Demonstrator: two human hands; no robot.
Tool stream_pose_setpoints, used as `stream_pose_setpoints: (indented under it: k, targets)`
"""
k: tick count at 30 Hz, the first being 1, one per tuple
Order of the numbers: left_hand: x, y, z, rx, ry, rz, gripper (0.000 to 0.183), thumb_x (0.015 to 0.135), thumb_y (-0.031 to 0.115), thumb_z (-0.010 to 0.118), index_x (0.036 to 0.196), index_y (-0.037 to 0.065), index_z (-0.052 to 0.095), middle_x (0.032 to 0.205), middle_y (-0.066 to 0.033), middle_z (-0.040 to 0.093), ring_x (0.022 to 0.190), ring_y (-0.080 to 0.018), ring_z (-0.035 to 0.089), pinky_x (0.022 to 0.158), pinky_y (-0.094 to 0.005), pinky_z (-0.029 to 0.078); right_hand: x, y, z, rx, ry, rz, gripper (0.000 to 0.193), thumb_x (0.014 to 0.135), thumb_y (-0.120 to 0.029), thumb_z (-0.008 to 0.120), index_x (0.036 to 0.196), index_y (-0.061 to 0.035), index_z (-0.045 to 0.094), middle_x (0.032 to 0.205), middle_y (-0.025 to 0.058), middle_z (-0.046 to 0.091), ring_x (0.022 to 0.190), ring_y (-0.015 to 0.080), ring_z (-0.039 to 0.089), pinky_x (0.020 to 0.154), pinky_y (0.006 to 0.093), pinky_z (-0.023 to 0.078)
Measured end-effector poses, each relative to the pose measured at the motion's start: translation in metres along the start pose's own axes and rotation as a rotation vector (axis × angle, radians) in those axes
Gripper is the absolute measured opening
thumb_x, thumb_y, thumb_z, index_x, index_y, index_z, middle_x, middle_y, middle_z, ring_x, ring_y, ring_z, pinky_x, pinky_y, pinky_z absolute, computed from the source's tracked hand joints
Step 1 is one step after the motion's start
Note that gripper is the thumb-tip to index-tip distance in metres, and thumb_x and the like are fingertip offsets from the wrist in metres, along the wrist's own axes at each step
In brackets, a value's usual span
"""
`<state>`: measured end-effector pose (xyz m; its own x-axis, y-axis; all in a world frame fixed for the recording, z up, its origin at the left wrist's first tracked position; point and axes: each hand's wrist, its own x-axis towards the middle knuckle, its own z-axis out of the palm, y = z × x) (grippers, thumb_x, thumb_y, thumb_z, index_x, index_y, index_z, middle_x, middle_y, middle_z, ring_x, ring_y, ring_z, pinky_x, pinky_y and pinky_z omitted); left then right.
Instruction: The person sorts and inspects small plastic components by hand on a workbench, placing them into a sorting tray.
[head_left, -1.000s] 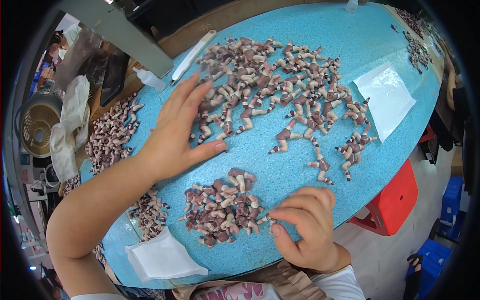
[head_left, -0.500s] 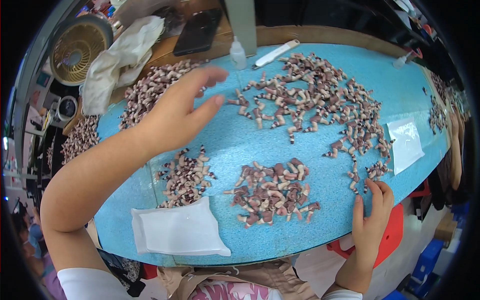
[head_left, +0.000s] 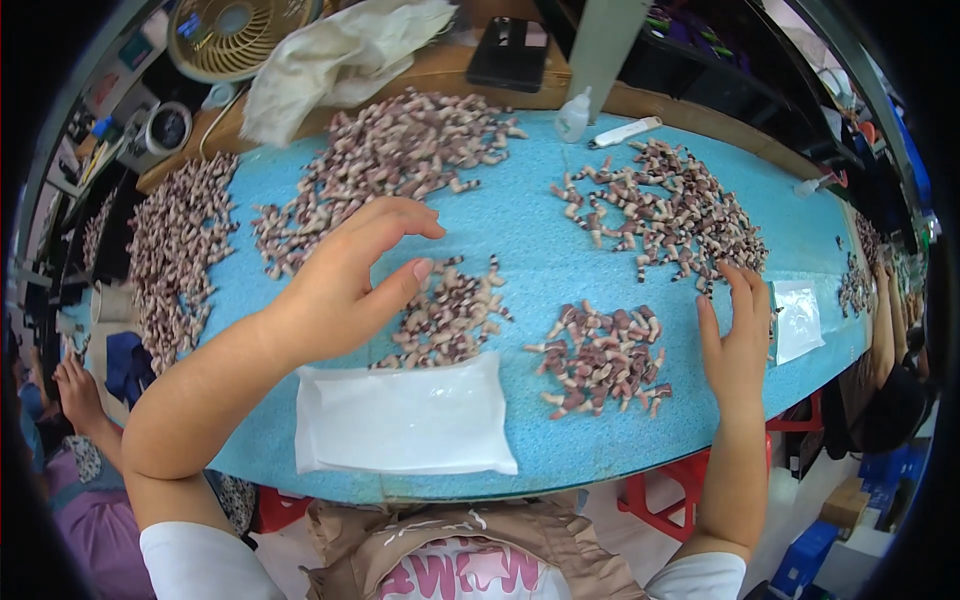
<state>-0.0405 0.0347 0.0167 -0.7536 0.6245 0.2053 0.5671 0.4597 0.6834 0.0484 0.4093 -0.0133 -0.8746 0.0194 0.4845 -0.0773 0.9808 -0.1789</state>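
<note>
Left hand (head_left: 345, 285) open, empty, over small pile of brown-white pieces (head_left: 448, 315); right hand (head_left: 735, 340) spread flat beside another pile (head_left: 603, 357) on blue table (head_left: 530, 250)

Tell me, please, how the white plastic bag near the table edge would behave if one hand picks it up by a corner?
The white plastic bag lies flat and thin, so it would probably flop and sag. It looks empty, so likely very light. Its glossy film may slip between fingers.
</note>
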Motion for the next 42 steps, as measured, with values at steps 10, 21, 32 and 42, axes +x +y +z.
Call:
stream_pose_setpoints:
  k: [10,21,32,42]
  targets:
    - [-0.046,-0.031,0.003,0.057,-0.028,0.046,0.043,0.088,0.012,0.058,0.129,0.004,0.047,0.136,-0.018,0.045,0.127,-0.0341,0.042,0.107,-0.0419,0.033,-0.057,-0.077,0.0,0.35,-0.3,-0.076,0.098,0.062,-0.039,0.083,0.14,-0.007,0.034,0.145,0.0267,0.025,0.132,0.0447,0.027,0.106,0.0524,0.027]
    - [-0.041,-0.058,0.001,0.093,0.022,0.085,0.036,0.088,0.006,0.055,0.123,0.003,0.051,0.127,-0.0171,0.05,0.12,-0.034,0.047,0.102,-0.0433,0.037,-0.019,-0.093,0.006,0.149,-0.22,-0.166,0.073,0.072,-0.04,0.075,0.132,-0.0073,0.048,0.139,0.0223,0.037,0.126,0.0401,0.038,0.103,0.048,0.03]
    - [-0.021,-0.096,-0.013,0.66,0.282,0.172,0.022,0.082,0.009,0.063,0.104,0.009,0.063,0.122,-0.0052,0.054,0.118,-0.027,0.045,0.1,-0.0433,0.033,0.032,-0.158,0.039,0.026,-0.213,-0.363,0.022,0.082,-0.017,0.064,0.102,-0.0081,0.067,0.091,0.0091,0.065,0.095,0.0273,0.058,0.095,0.0449,0.034]
    - [-0.014,-0.052,0.021,0.096,0.026,0.176,0.038,0.086,0.005,0.054,0.125,0.008,0.053,0.135,-0.0116,0.048,0.125,-0.0338,0.042,0.105,-0.0471,0.031,0.045,-0.154,0.056,0.288,-0.327,-0.298,0.018,0.085,-0.017,0.06,0.099,-0.0084,0.068,0.087,0.0084,0.065,0.088,0.0285,0.059,0.087,0.0438,0.037]
